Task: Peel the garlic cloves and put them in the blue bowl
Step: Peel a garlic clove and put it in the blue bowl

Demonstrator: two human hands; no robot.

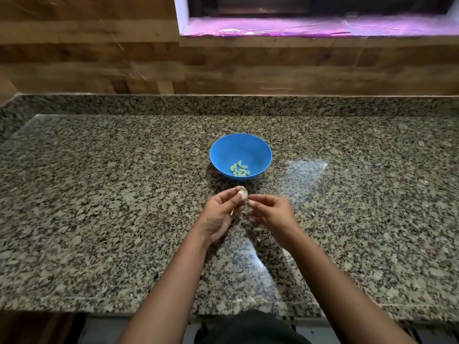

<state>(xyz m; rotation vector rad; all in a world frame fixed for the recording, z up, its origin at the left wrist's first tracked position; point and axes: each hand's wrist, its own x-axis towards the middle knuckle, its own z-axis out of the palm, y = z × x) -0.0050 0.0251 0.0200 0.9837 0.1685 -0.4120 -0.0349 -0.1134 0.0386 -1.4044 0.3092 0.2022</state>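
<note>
The person stands at a speckled granite worktop point(99, 194), both bare forearms reaching out over it, and the hands meet just short of the blue bowl point(216, 155).

The left hand point(219, 216) is turned palm up, its fingers curled round a garlic clove point(242, 193) that pokes up above the fingertips. The clove is pale, off-white with a faint beige blush, and still wears its papery skin. A thin strip of loose skin point(233, 211) hangs down against the palm.

The right hand point(269, 211) sits close beside it with its fingers bent inward. Thumb and forefinger tips come together right at the clove's right edge. That hand is smeared by motion, so I cannot tell whether it actually has hold of the skin or only touches it.

The bowl is round, bright blue plastic, standing upright on the worktop just beyond the hands. At its bottom lies a small heap of peeled cloves point(239, 168), smooth little crescents tinged greenish by the blue around them.

A few pale flecks of skin point(313, 214) lie on the stone to the right of the hands. Behind the worktop rises a wood-panelled wall point(87, 58), and a window sill point(310, 27) covered in pinkish plastic film sits at upper right.
</note>
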